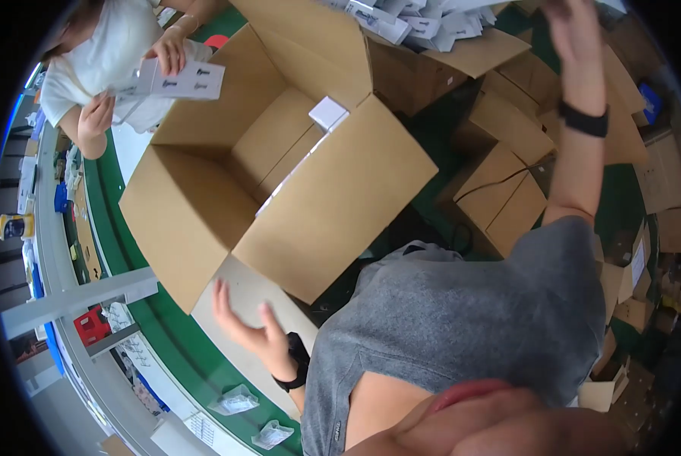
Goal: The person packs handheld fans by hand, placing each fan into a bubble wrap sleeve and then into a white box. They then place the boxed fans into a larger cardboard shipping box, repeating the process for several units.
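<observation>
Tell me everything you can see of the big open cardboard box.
The big open cardboard box is plain brown, with its opening upward and flaps spread. A straight seam crosses its bottom. Inside, at least one white carton shows along the near-right side. The open left hand is close to its near corner; contact there is unclear.

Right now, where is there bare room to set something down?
Inside the open box, beside the white cartons; on the green surface between that box and the clear packs. Crowded: brown boxes and heaped white packages near the right hand.
</observation>
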`<state>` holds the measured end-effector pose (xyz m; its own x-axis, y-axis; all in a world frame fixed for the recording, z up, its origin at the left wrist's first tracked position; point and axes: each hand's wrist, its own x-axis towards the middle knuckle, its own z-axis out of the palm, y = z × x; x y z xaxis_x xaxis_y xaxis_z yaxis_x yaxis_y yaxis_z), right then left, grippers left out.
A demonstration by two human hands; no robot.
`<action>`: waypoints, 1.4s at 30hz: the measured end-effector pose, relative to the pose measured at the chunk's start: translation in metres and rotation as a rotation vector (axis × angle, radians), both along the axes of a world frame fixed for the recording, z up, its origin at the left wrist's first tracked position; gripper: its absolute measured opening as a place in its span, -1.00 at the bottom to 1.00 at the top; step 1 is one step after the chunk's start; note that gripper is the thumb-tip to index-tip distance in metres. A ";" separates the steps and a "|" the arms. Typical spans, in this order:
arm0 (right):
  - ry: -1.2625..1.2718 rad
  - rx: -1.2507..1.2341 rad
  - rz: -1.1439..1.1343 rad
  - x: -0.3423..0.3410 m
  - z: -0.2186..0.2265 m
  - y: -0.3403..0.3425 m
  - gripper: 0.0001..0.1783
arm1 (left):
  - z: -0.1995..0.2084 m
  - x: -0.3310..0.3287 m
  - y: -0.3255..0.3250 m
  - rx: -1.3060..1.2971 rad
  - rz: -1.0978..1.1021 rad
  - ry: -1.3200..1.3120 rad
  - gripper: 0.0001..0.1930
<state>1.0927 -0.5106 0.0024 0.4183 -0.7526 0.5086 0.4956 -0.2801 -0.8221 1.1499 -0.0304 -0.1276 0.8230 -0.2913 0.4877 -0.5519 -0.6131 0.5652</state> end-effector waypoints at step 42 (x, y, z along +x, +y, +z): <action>0.452 -0.754 1.462 0.146 -0.108 0.239 -0.74 | -0.181 0.013 -0.112 -0.077 -0.444 0.445 -0.79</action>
